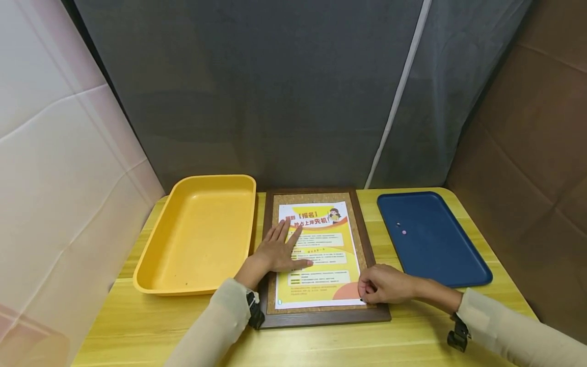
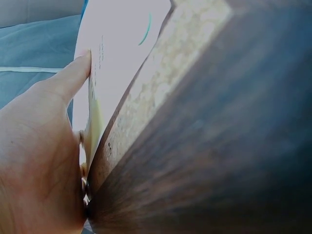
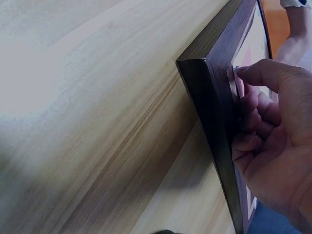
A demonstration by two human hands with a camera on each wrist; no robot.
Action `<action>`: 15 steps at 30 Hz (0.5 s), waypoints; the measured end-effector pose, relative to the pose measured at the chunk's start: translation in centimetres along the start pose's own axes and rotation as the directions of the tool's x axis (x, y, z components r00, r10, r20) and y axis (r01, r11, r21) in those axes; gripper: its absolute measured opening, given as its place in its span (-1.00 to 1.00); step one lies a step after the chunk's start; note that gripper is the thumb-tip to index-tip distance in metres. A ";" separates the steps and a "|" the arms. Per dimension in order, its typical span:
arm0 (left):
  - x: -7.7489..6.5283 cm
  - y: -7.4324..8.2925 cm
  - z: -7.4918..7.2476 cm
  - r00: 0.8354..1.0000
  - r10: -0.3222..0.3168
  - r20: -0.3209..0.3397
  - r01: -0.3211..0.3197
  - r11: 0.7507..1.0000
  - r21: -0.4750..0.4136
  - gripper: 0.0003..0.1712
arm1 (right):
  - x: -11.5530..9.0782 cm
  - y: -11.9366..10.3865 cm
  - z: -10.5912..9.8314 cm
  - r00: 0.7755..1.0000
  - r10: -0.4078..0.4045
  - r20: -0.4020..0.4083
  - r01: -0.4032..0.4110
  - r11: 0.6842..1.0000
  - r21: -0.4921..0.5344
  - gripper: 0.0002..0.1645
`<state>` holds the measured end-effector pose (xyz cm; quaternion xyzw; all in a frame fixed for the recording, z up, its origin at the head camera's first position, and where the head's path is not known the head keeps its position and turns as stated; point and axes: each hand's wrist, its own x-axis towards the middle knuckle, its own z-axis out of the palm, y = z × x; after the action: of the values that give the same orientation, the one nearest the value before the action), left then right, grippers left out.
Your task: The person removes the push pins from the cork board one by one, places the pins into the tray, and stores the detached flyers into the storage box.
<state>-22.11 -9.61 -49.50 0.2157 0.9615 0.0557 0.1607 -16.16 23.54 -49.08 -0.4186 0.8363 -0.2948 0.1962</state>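
Note:
A printed yellow-and-white poster (image 1: pixel 316 278) lies on a cork board (image 1: pixel 270 304) with a dark wooden frame (image 1: pixel 321 319). My left hand (image 1: pixel 278 250) rests spread on the poster's left half, its thumb reaching toward the middle. In the left wrist view, that thumb (image 2: pixel 75 73) lies along the sheet. At the poster's lower right corner, my right hand (image 1: pixel 385 284) has its fingers curled and pinches a small pushpin (image 3: pixel 237 68) against the sheet. Most of the pin is hidden by the thumb.
To the left stands a deep yellow tray (image 1: pixel 197 229). A flat blue tray (image 1: pixel 445 244) lies at the right, bearing a small pink pin (image 1: pixel 404 232) and another tiny pin (image 1: pixel 398 224). A dark grey curtain (image 1: pixel 252 102) closes off the wooden table's back.

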 end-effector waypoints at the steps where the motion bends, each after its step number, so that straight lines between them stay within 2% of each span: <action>1: 0.0 0.0 0.0 1.000 0.000 -0.001 0.000 1.000 0.000 0.26 | 0.0 0.0 0.0 1.000 -0.002 -0.001 0.002 1.000 0.001 -0.82; 15: 0.1 -0.1 0.2 1.000 0.004 0.005 -0.004 1.000 -0.016 0.27 | -0.1 0.3 0.2 0.999 -0.050 -0.007 0.050 0.999 0.002 -0.82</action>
<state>-22.19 -9.68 -49.76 0.2165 0.9602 0.0632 0.1649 -16.19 23.71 -49.41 -0.4380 0.8259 -0.3022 0.1862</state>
